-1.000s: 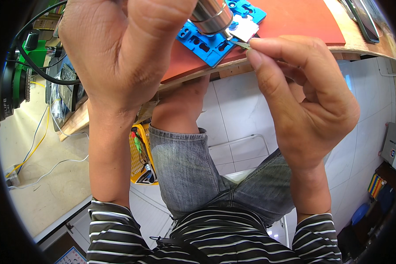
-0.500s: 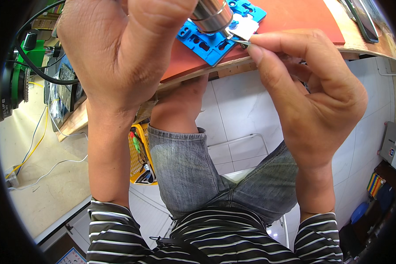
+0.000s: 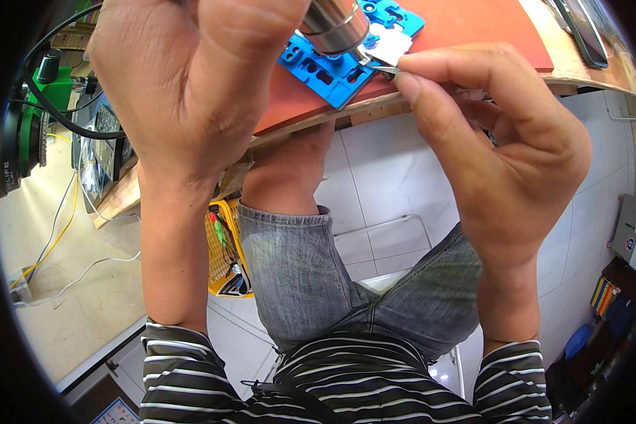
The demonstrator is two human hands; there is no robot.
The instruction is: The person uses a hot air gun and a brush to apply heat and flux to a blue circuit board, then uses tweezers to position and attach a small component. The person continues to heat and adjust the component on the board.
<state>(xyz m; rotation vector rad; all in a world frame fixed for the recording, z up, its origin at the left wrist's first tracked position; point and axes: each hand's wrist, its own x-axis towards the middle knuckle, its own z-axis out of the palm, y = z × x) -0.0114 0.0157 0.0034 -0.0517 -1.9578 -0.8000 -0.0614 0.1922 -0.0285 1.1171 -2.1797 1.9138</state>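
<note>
My left hand is closed around a hot-air gun, its silver metal barrel pointing down and right; the handle is hidden by the hand. Below the nozzle lies a blue holder with slots and round recesses. A small white piece sits on it, beside the nozzle tip. From the right, my right hand pinches thin metal tweezers between thumb and index finger. Their point reaches the holder's edge close to the nozzle; exactly what it touches is too small to tell.
A red-orange mat covers the wooden table under the holder. A phone lies at the far right. On the left are a black cable and a green-and-black device. A yellow basket stands below the table.
My left hand and the hot-air gun have shifted slightly left and down. The blue holder and white piece have moved slightly left, and my right hand with the tweezers has moved a little left too.
</note>
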